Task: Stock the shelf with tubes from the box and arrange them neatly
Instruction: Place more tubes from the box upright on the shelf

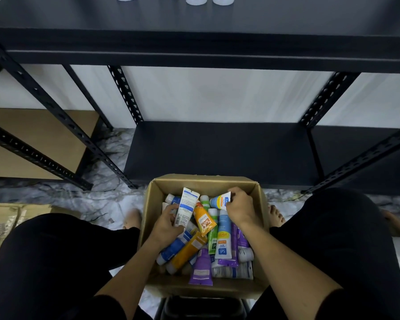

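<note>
The left hand (165, 224) curls round a white plastic tube with blue print (184, 207), lifting it upright inside the open brown cardboard box (259, 192). Across the same box the right hand (239, 207) pinches the crimped end of a blue-and-white tube (219, 201). More coloured tubes (222, 236) fill the box. Beyond the box stands the black metal shelf (217, 146).

You can read "Safi" on the blue and white tube (223, 236) lying at the box's (261, 199) centre, and again on the orange tube (203, 219) toward 11 o'clock of it. Other print on the tubes is too small for you to read.
</note>
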A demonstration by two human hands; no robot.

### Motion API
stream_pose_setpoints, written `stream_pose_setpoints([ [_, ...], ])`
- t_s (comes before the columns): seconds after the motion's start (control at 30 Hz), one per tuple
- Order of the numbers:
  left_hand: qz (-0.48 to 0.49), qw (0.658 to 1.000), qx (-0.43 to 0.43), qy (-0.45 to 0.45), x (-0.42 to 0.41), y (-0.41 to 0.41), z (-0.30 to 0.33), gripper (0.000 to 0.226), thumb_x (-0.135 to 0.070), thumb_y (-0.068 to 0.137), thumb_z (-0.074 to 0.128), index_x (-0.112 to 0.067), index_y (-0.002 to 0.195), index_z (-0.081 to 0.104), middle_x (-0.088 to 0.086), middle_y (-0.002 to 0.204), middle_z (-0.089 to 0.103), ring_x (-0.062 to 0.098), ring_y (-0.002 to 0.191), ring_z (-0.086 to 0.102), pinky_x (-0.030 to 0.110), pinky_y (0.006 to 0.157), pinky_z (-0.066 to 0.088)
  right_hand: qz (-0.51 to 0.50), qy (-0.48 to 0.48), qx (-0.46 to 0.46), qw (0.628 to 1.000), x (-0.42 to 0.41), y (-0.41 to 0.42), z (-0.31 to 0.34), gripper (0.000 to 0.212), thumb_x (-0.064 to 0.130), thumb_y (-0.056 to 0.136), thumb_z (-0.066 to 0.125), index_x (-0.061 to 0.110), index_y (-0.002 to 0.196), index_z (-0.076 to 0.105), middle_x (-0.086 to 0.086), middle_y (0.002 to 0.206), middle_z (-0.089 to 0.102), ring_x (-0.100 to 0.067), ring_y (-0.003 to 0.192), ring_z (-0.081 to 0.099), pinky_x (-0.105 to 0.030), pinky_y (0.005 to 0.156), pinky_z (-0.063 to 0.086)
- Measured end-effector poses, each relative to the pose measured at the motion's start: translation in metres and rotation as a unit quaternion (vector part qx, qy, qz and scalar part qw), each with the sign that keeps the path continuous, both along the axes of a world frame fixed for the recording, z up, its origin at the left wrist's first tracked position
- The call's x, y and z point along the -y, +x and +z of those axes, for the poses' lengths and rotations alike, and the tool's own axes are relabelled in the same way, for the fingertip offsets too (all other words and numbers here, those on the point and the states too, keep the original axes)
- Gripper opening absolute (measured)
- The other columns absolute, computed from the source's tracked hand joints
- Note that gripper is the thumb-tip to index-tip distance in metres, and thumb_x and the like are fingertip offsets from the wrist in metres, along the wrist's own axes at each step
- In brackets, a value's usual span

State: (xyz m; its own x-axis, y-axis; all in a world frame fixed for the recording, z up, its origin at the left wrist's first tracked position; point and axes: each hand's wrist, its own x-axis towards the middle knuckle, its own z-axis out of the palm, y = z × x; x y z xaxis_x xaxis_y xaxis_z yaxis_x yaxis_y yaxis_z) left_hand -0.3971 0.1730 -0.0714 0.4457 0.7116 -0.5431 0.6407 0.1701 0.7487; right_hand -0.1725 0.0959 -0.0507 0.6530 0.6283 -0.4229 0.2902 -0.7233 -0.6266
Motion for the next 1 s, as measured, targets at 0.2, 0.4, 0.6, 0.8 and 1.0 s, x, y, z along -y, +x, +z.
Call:
stream_pose_setpoints([
  [0.2, -0.015, 1.000, -0.011, -0.023, 0.001, 0.001, -0.007, 0.061, 0.003, 0.085, 0.066, -0.025, 0.133, 0.042, 0.004, 0.107, 0.061, 0.015, 0.099, 0.062, 0.027, 0.074, 0.056, 0.006, 0.013, 0.024, 1.000, 0.001, -0.002, 0.002, 0.039, 0.002, 0.091, 0.062, 0.020, 0.126, 0.059, -0.006, 0.114, 0.068, -0.020, 0.101, 0.066, -0.036, 0.084, 0.058],
  [0.4, -0.038, 0.998, -0.005, -0.044, 0.008, 0.007, -0.009, 0.056, 0.004, 0.086, 0.065, -0.026, 0.126, 0.039, 0.005, 0.113, 0.062, 0.019, 0.105, 0.063, 0.023, 0.073, 0.056, 0.018, 0.023, 0.070, 0.997, 0.003, -0.002, 0.012, 0.026, 0.006, 0.090, 0.062, 0.025, 0.109, 0.060, -0.001, 0.099, 0.069, -0.018, 0.087, 0.066, -0.039, 0.072, 0.060],
  [0.6, -0.046, 0.998, 0.005, -0.034, 0.003, 0.009, -0.008, 0.058, 0.003, 0.084, 0.068, -0.027, 0.126, 0.040, 0.010, 0.115, 0.065, 0.018, 0.104, 0.066, 0.029, 0.079, 0.058, 0.036, 0.026, 0.092, 0.995, 0.003, -0.009, 0.023, 0.027, 0.013, 0.093, 0.061, 0.032, 0.111, 0.055, 0.001, 0.094, 0.070, -0.017, 0.083, 0.067, -0.040, 0.066, 0.061],
  [0.8, -0.057, 0.998, 0.028, -0.019, -0.001, 0.010, 0.014, 0.065, 0.001, 0.084, 0.069, -0.028, 0.133, 0.037, 0.006, 0.109, 0.065, 0.012, 0.098, 0.066, 0.026, 0.075, 0.058, 0.084, 0.023, 0.152, 0.984, 0.005, -0.006, 0.056, 0.029, 0.015, 0.093, 0.054, 0.038, 0.110, 0.051, 0.004, 0.088, 0.070, -0.019, 0.076, 0.066, -0.039, 0.060, 0.057],
  [1.0, -0.075, 0.993, 0.088, 0.021, 0.002, 0.010, 0.053, 0.067, -0.002, 0.082, 0.071, -0.033, 0.130, 0.036, 0.003, 0.106, 0.065, 0.008, 0.091, 0.068, 0.026, 0.070, 0.057, 0.083, 0.080, 0.170, 0.979, 0.013, 0.007, 0.103, 0.036, 0.014, 0.090, 0.054, 0.041, 0.114, 0.055, 0.005, 0.085, 0.070, -0.017, 0.071, 0.065, -0.036, 0.057, 0.055],
])
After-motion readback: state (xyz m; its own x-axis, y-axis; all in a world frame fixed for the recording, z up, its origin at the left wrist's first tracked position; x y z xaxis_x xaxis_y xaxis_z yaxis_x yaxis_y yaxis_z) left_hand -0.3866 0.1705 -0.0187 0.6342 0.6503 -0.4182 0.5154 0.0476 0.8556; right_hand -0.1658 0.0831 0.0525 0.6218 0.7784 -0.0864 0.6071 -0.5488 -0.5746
